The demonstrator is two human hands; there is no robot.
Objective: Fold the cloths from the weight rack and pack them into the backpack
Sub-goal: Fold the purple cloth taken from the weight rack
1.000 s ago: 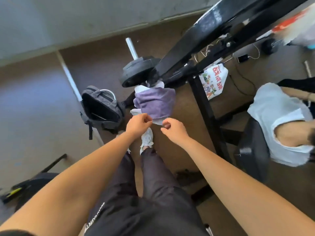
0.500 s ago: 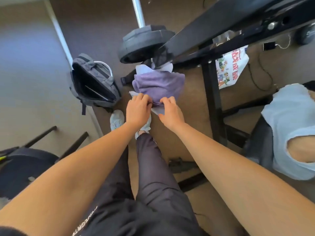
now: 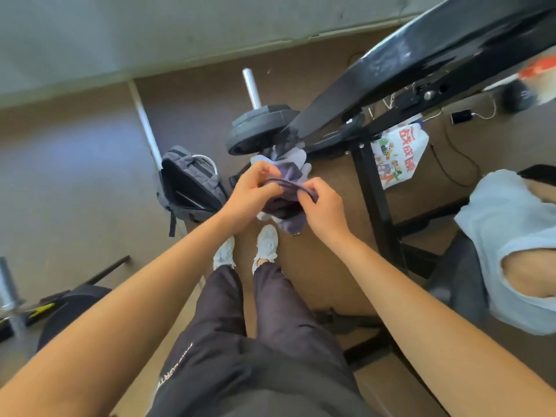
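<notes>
The left hand (image 3: pixel 254 191) and right hand (image 3: pixel 323 206) are each pinching the upper edge of the purple cloth (image 3: pixel 290 222) just below the weight rack (image 3: pixel 391 64); pulling it free is risking dragging the white cloth (image 3: pixel 305 168) beneath onto the floor (image 3: pixel 316 266), short of the backpack (image 3: pixel 192 188)

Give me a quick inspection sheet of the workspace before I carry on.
Surface: brown carpet floor.
Job's things: purple cloth bunched over a white cloth by the weight rack; backpack open on the floor, left of them.
Clutter: weight plate; printed bag by the rack's upright.
Grippers: left hand and right hand both pinch the purple cloth's edge.
Cables: black cable and white cable on the floor beyond the rack.
Surroundings: person in a pale shirt at right; wall ahead.
</notes>
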